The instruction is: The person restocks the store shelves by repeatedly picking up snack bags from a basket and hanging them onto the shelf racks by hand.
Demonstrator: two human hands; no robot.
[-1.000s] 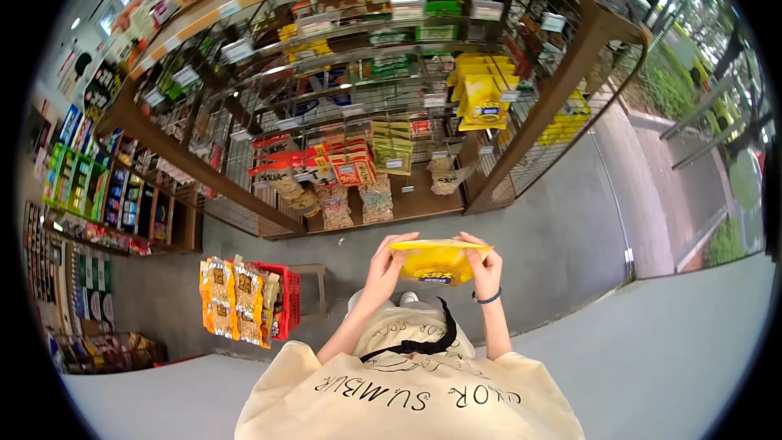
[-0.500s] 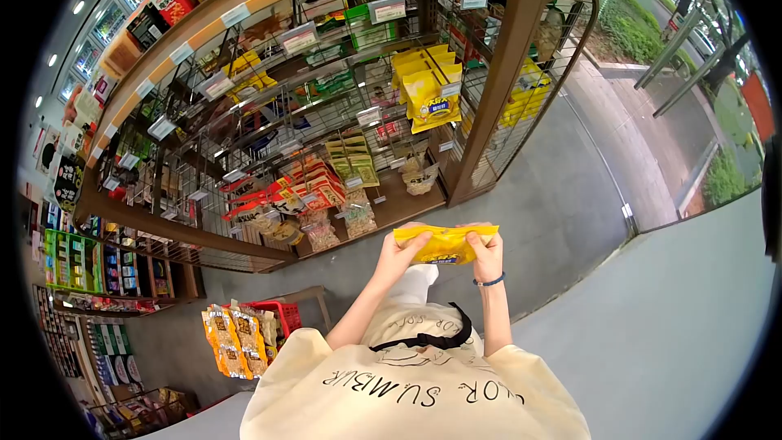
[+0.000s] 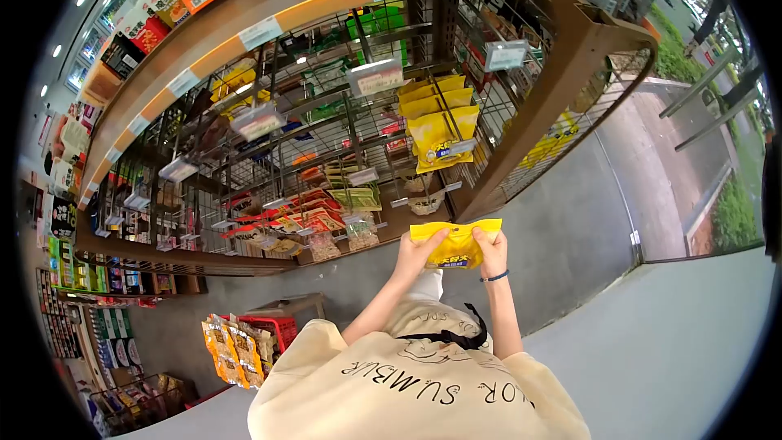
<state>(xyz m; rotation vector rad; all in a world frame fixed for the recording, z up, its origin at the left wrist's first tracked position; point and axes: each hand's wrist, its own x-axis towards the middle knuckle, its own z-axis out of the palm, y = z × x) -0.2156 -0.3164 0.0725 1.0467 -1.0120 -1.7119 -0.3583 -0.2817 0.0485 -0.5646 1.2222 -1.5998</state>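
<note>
Both hands grip a yellow snack bag [image 3: 458, 249] by its upper corners, in front of my body. My left hand [image 3: 420, 254] pinches one side, its thumb lying across the front. On the other side my right hand [image 3: 490, 253] does the same, with a dark bracelet at the wrist. Beyond the bag, similar yellow bags [image 3: 444, 132] hang in a row from a hook on the wire rack [image 3: 350, 118]. Red and white snack bags [image 3: 314, 218] and a green-yellow bag [image 3: 357, 197] hang lower on the rack.
The brown shelf post [image 3: 533, 102] stands just past the hanging yellow bags. Price tags [image 3: 376, 78] stick out from the hooks. A red basket [image 3: 281, 330] with orange snack bags [image 3: 236, 350] sits at lower left. A glass window [image 3: 676, 147] lies at right.
I have come closer to the rack, so the shelf and hanging yellow bags look larger. The held bag has tipped so that more of its printed front shows.
</note>
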